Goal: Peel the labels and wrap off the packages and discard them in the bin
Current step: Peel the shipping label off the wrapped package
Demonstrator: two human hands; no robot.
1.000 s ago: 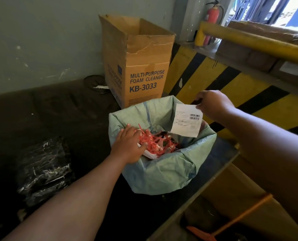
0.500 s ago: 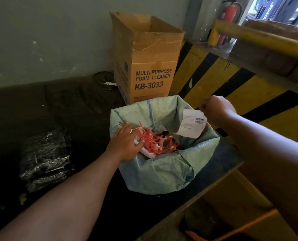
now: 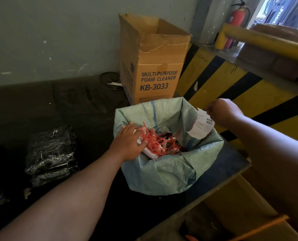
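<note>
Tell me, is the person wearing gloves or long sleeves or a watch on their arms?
No. Both arms are bare as far up as the picture shows, with no sleeves in view. The left hand and the right hand have no gloves on. No watch, bracelet or ring shows on either wrist or on the fingers that can be seen.

You can't read the tiny print on that white paper barcode label (image 3: 200, 126), and your left hand (image 3: 127, 144) hides the green bin bag's (image 3: 162, 173) near rim.
</note>
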